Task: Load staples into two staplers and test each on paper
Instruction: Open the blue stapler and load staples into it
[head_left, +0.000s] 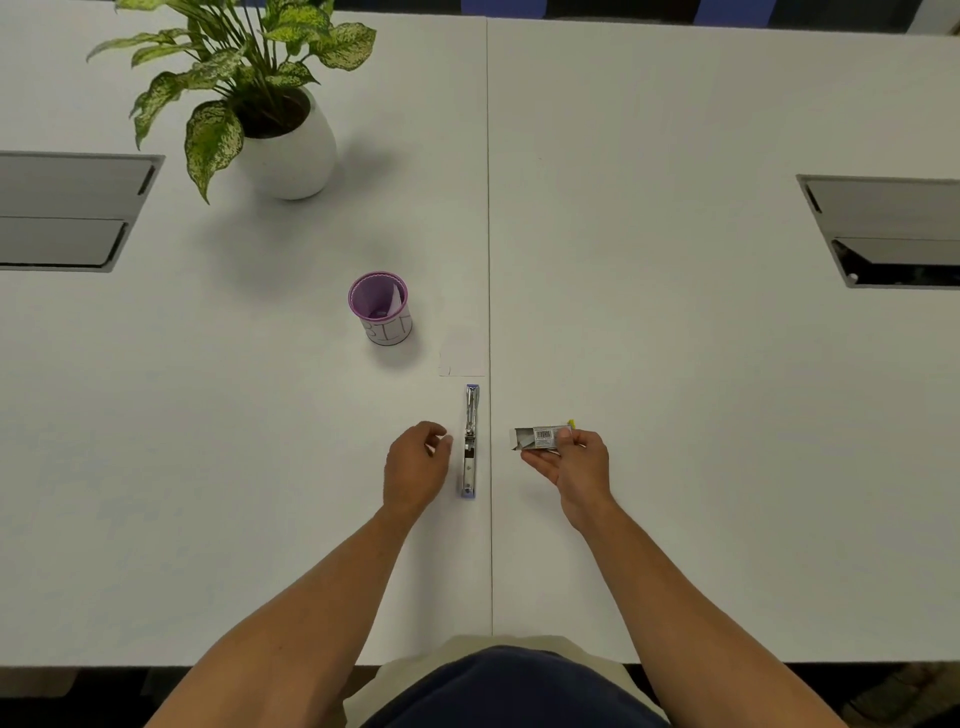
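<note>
On the white table (675, 364), just left of its centre seam, a stapler (470, 441) is lying swung fully open, evidently so its channel is exposed for loading. An open staple box (537, 438) is being pinched by the right hand (576, 465). The left hand (415, 467) is hovering beside the stapler, loosely curled, grasping nothing. Paper (462, 353), a purple cup (382, 309) and a potted plant (249, 93) are sitting farther back.

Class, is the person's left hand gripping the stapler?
No: the left hand hovers beside the stapler, holding nothing.
</note>
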